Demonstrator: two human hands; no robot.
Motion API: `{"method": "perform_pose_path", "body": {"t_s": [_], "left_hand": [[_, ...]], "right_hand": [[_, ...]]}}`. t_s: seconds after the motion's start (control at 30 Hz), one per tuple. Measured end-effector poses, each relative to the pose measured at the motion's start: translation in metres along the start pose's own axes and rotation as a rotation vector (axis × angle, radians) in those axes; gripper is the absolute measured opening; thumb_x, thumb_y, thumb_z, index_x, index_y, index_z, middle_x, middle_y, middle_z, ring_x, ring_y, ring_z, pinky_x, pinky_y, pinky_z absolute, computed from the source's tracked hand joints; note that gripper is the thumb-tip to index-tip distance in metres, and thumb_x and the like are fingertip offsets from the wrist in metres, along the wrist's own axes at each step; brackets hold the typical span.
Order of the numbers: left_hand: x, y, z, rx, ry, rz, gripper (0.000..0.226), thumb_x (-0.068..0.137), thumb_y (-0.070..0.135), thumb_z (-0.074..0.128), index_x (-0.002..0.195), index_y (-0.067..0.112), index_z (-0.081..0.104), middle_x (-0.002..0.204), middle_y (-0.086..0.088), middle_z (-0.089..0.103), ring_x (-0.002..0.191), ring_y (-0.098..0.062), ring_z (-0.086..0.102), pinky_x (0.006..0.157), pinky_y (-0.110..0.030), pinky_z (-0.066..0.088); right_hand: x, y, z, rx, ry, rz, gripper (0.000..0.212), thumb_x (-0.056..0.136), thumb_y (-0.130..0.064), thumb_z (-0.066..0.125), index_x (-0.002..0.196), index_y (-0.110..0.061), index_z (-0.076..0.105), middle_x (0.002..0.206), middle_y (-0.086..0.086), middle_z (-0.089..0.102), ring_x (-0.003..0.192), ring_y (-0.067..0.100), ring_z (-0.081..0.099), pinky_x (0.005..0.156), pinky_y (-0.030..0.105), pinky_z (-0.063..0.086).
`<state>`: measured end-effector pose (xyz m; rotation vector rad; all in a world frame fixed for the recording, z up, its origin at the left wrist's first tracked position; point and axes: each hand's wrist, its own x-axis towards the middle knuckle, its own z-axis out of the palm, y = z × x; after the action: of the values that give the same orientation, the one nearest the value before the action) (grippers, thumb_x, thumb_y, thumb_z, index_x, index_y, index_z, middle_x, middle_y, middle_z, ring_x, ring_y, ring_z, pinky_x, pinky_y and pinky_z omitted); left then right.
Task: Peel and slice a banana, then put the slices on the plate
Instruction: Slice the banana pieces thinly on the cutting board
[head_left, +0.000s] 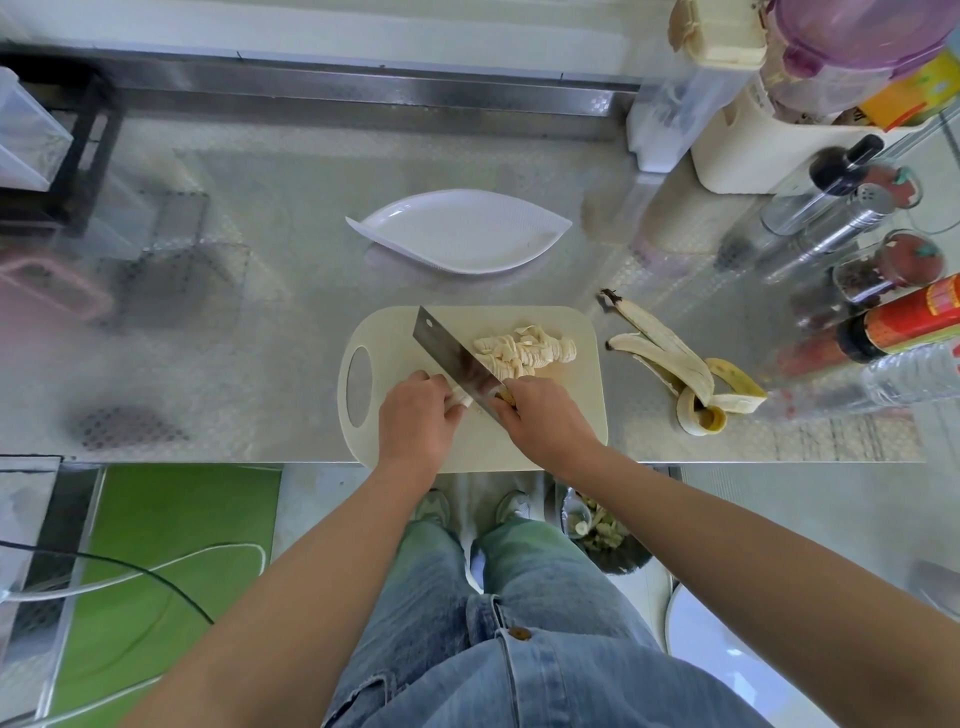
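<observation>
Right hand (540, 415) is clenched around the handle of a broad steel cleaver (457, 358). Its forearm comes in from the lower right, and the wrist is angled so that the blade slants up and to the left across the cream plastic cutting board (576, 325). The blade's lower edge is down at the board, close to the knuckles of both hands.

Left hand (415, 415) lies palm down just left of the blade, forearm reaching in from the lower left. Its curled fingers grasp the short pale banana stub (461, 400), which pokes out beside the steel.

On the far side of the blade, a loose heap of pale banana slices (524, 353) sits on the board. The white leaf-shaped plate (462, 236) stands beyond the board on the patterned steel counter (260, 338). A splayed yellow banana peel (685, 374) lies on the counter to the board's right.
</observation>
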<state>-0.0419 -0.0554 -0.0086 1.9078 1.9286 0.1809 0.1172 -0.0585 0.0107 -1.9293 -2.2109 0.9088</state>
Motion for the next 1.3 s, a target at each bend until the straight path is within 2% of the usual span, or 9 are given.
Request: {"method": "perform_pose_path", "body": {"t_s": [0.37, 0.67, 0.9, 1.3], "left_hand": [[0.001, -0.0006, 0.0024, -0.026, 0.001, -0.014, 0.022, 0.085, 0.032, 0.069, 0.098, 0.014, 0.069, 0.094, -0.004, 0.064, 0.079, -0.021, 0.058, 0.072, -0.033, 0.051], [-0.0033, -0.0033, 0.0021, -0.02, -0.005, -0.012, 0.028, 0.085, 0.037, 0.068, 0.099, 0.014, 0.066, 0.095, -0.005, 0.06, 0.084, -0.024, 0.056, 0.073, -0.036, 0.05], [-0.0045, -0.0028, 0.0009, 0.013, -0.027, -0.015, 0.026, 0.087, 0.035, 0.066, 0.101, 0.013, 0.064, 0.098, -0.005, 0.059, 0.087, -0.023, 0.056, 0.073, -0.034, 0.048], [-0.004, -0.0011, 0.0018, -0.002, -0.034, -0.02, 0.023, 0.086, 0.031, 0.068, 0.098, 0.011, 0.065, 0.097, -0.007, 0.06, 0.082, -0.025, 0.058, 0.073, -0.038, 0.05]], "right_hand": [[0.0, -0.0011, 0.0047, -0.032, -0.037, 0.022, 0.027, 0.098, -0.027, 0.045, 0.074, -0.016, 0.04, 0.072, 0.003, 0.047, 0.067, 0.024, 0.047, 0.06, 0.032, 0.034], [-0.0049, -0.0016, -0.0019, 0.012, 0.017, 0.015, 0.03, 0.098, -0.029, 0.045, 0.072, -0.014, 0.04, 0.072, 0.003, 0.046, 0.065, 0.023, 0.042, 0.06, 0.031, 0.029], [-0.0047, -0.0024, -0.0025, 0.01, 0.007, -0.001, 0.028, 0.098, -0.028, 0.046, 0.073, -0.016, 0.041, 0.073, 0.004, 0.049, 0.067, 0.025, 0.047, 0.06, 0.031, 0.03], [-0.0034, -0.0028, 0.0028, -0.011, -0.034, 0.035, 0.027, 0.098, -0.027, 0.045, 0.074, -0.014, 0.043, 0.073, 0.004, 0.049, 0.068, 0.026, 0.047, 0.06, 0.032, 0.034]]}}
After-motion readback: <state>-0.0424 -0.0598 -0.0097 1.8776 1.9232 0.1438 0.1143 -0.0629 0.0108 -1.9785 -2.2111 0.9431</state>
